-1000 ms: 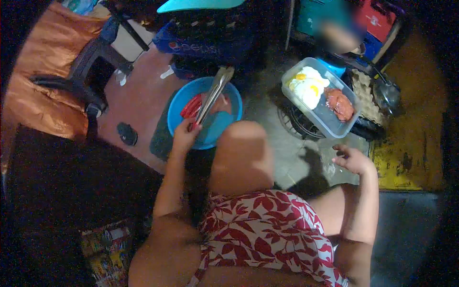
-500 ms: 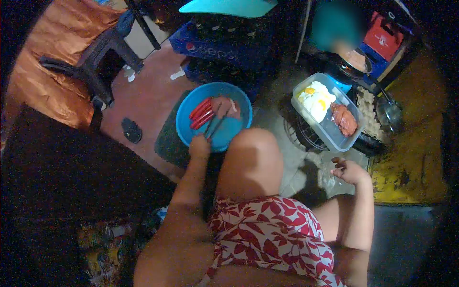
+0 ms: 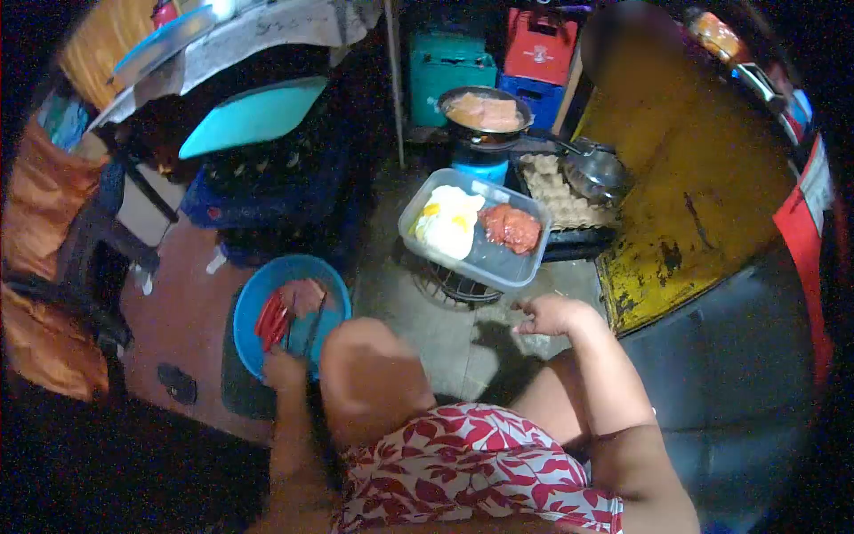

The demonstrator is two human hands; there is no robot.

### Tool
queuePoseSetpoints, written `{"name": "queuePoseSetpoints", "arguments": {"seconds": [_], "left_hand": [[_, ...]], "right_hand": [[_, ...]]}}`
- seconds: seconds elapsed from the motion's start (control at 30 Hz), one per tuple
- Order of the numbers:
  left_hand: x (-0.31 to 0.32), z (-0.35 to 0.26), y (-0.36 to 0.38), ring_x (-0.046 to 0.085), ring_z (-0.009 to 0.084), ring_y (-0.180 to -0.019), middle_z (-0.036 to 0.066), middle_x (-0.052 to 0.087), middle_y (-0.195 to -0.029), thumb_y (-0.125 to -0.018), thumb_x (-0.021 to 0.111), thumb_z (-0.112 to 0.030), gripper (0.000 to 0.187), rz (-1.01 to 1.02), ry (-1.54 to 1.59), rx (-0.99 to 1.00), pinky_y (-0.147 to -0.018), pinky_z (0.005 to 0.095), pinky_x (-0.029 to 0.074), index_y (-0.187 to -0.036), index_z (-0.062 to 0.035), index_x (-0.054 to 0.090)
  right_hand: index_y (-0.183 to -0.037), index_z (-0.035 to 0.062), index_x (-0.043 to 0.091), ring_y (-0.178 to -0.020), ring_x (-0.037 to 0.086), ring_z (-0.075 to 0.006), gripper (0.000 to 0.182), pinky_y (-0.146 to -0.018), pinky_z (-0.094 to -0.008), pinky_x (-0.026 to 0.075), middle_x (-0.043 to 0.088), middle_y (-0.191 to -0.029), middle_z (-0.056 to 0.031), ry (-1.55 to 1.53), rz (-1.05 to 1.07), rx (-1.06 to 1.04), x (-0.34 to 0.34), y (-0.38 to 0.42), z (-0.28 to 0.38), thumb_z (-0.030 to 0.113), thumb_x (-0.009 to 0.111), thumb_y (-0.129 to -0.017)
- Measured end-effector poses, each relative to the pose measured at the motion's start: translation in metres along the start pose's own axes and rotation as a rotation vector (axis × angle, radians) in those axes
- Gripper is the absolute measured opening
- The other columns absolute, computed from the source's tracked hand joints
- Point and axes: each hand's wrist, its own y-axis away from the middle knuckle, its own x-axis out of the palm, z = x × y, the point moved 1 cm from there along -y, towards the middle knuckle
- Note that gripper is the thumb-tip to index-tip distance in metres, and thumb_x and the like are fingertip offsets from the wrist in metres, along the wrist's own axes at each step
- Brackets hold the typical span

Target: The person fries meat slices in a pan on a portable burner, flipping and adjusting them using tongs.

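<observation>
A blue basin [image 3: 336, 311] stands low at the left, holding red sausages [image 3: 271, 319] and pale pink meat [image 3: 304, 296]. My left hand [image 3: 285, 367] is closed at its near rim on dark tongs [image 3: 314, 327], which reach into the basin; the grip is partly hidden. Over the floor, my right hand [image 3: 544, 316] has its fingers apart and holds nothing. Just beyond it, a clear plastic container [image 3: 487, 271] carries fried eggs [image 3: 447, 222] and reddish meat [image 3: 511, 229]. Behind that, a frying pan [image 3: 485, 111] with pinkish slices sits on a stove.
An egg tray [image 3: 556, 191] with a glass lid [image 3: 598, 171] lies right of the container. Red [image 3: 541, 46] and green crates [image 3: 449, 80] stand behind the pan. A yellow worn board [image 3: 685, 196] is at the right, dark bottle crates [image 3: 267, 187] at the left.
The view has swung right, so the basin and container appear farther left, and the whole pan now shows. My left hand stays at the basin; my right hand remains open near the container.
</observation>
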Motion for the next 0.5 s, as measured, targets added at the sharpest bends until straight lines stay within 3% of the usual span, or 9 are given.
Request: {"name": "queuePoseSetpoints", "arguments": {"seconds": [0.07,0.17,0.23,0.3,0.37,0.43,0.5], "left_hand": [[-0.041,-0.022,0.009,0.062,0.0396,-0.108,0.019,0.065,-0.117,-0.079,0.073,-0.036,0.045,-0.095,0.067,0.059,-0.086,0.0538,0.05,-0.112,-0.007,0.062],[-0.118,-0.094,-0.001,0.064,0.0363,-0.102,0.02,0.066,-0.111,-0.08,0.076,-0.022,0.063,-0.144,0.491,0.314,-0.086,0.0438,0.051,-0.132,-0.0007,0.048],[-0.158,-0.147,0.016,0.068,0.0329,-0.093,0.02,0.068,-0.104,-0.082,0.074,-0.018,0.071,-0.437,0.731,0.663,-0.081,0.0401,0.054,-0.142,-0.0004,0.04],[-0.202,-0.204,0.052,0.07,0.0294,-0.086,0.02,0.07,-0.1,-0.082,0.073,-0.016,0.074,-0.186,1.003,0.722,-0.078,0.0378,0.055,-0.145,-0.0005,0.037],[-0.229,-0.251,0.088,0.071,0.0282,-0.081,0.019,0.07,-0.099,-0.082,0.073,-0.015,0.075,-0.072,0.967,0.886,-0.075,0.0367,0.056,-0.145,-0.0003,0.035],[-0.235,-0.286,0.121,0.07,0.0317,-0.09,0.021,0.069,-0.105,-0.082,0.072,-0.017,0.063,0.249,0.92,0.97,-0.08,0.0395,0.055,-0.137,0.0005,0.047],[-0.195,-0.312,0.134,0.068,0.0299,-0.093,0.02,0.068,-0.107,-0.082,0.073,-0.021,0.052,0.141,0.671,1.251,-0.085,0.0408,0.054,-0.13,-0.0053,0.057]], "right_hand": [[-0.142,0.0101,0.048,-0.121,0.056,-0.039,0.072,-0.103,-0.0435,0.044,0.059,-0.131,-0.0203,-0.025,-0.012,-0.057,0.004,-0.001,-0.005,0.053,0.065,-0.087],[-0.141,0.009,0.048,-0.121,0.056,-0.0385,0.071,-0.103,-0.0429,0.044,0.059,-0.132,-0.0206,-0.041,0.005,-0.073,-0.002,0.005,-0.002,0.052,0.065,-0.087],[-0.141,0.0088,0.048,-0.121,0.057,-0.0383,0.071,-0.103,-0.0428,0.044,0.058,-0.133,-0.0205,-0.052,0.01,-0.079,-0.006,0.009,0.001,0.052,0.065,-0.087],[-0.141,0.0087,0.048,-0.121,0.057,-0.0381,0.071,-0.103,-0.0428,0.044,0.058,-0.133,-0.0204,-0.059,0.009,-0.078,-0.008,0.008,0.002,0.052,0.065,-0.087],[-0.139,0.008,0.05,-0.119,0.058,-0.0383,0.067,-0.102,-0.0424,0.045,0.058,-0.132,-0.0208,-0.045,-0.03,-0.074,-0.008,0.009,0.001,0.048,0.066,-0.088],[-0.138,0.0078,0.051,-0.119,0.058,-0.0381,0.065,-0.102,-0.0424,0.045,0.059,-0.131,-0.0211,-0.109,-0.14,-0.125,-0.01,0.01,0.002,0.044,0.068,-0.088],[-0.137,0.0077,0.051,-0.119,0.058,-0.0379,0.063,-0.102,-0.0424,0.045,0.06,-0.129,-0.0215,-0.176,-0.255,-0.171,-0.011,0.013,0.003,0.041,0.069,-0.087]]}}
